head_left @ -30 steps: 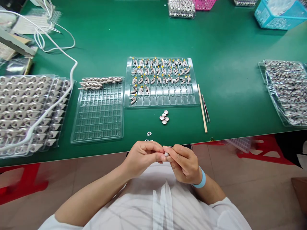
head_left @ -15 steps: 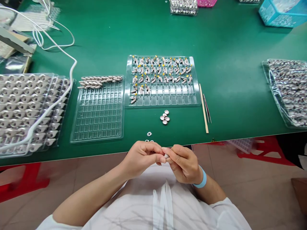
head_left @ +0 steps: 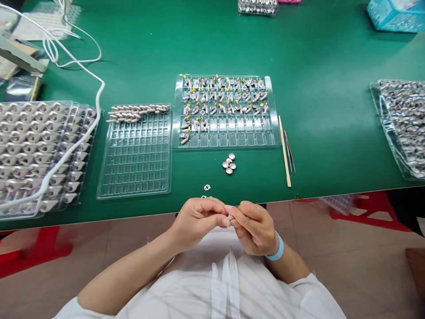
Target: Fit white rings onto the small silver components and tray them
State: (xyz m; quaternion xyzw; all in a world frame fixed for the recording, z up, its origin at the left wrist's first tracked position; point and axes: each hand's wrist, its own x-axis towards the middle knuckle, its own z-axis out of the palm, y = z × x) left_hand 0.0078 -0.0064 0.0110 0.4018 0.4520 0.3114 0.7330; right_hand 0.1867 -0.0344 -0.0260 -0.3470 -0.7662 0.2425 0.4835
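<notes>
My left hand point(head_left: 201, 221) and my right hand point(head_left: 255, 226) meet in front of my body, just off the table's near edge. Between their fingertips they pinch a small light-grey part point(head_left: 230, 217), mostly covered by the fingers. Beyond the hands lie a few thin white rings point(head_left: 207, 187) and several round metal caps point(head_left: 229, 165) in a small cluster. Farther back, a clear plastic tray point(head_left: 239, 141) holds rows of small curved grey pieces with yellow tips; its lower right pockets are bare.
Left of it, another clear tray point(head_left: 134, 170) holds grey parts along its far end. Stacked trays of grey parts point(head_left: 29, 150) stand farther left under a white cable point(head_left: 71, 146). A wooden stick point(head_left: 284, 153), tweezers point(head_left: 290, 153), a filled tray point(head_left: 403, 128) and blue basket point(head_left: 392, 17) are rightward.
Both hands keep their pinch on the small part and have hardly moved. The view has shifted slightly.
</notes>
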